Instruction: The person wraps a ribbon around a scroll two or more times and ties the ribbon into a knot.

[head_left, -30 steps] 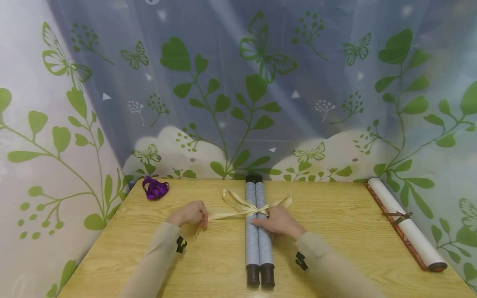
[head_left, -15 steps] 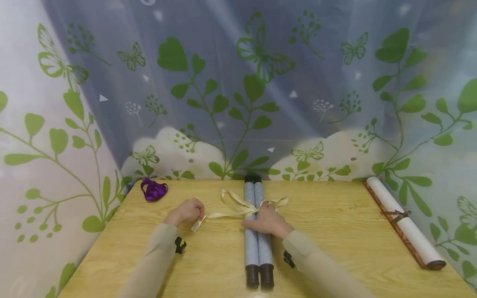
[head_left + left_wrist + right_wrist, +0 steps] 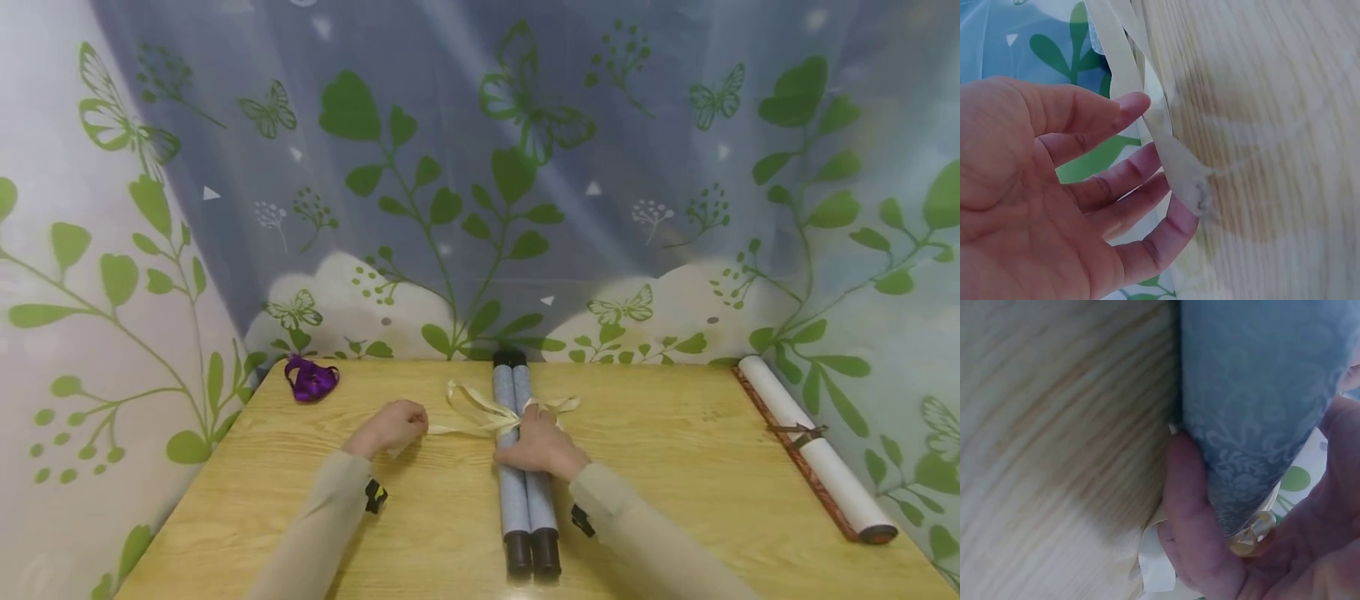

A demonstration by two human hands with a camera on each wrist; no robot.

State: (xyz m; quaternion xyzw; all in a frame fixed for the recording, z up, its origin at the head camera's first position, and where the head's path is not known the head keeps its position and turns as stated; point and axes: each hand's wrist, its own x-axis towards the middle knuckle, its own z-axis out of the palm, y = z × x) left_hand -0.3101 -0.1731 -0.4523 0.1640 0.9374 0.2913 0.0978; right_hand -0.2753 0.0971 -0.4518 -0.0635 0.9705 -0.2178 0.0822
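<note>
Two blue-grey patterned scrolls [image 3: 514, 500] with dark end knobs lie side by side, a cream ribbon [image 3: 467, 429] tied round them in a bow. My right hand [image 3: 546, 446] grips the scrolls by the knot and covers part of the bow. In the right wrist view, a finger runs along the side of a scroll [image 3: 1260, 381], with a ribbon tail [image 3: 1157, 565] beside the hand. To the left, my left hand [image 3: 392, 427] pinches one ribbon tail near its end. The left wrist view has this tail [image 3: 1179, 162] between thumb and bent fingers, its frayed tip hanging past them.
A bunched purple ribbon [image 3: 313, 380] lies at the table's back left. On the right, a white scroll [image 3: 813, 450] with a reddish edge and a brown tie lies at a slant. A printed curtain [image 3: 450, 208] rises behind the wooden table [image 3: 660, 500].
My right hand has shifted a little left over the knot. My left hand has moved slightly right with the ribbon tail. The near ends of the scrolls have swung slightly right.
</note>
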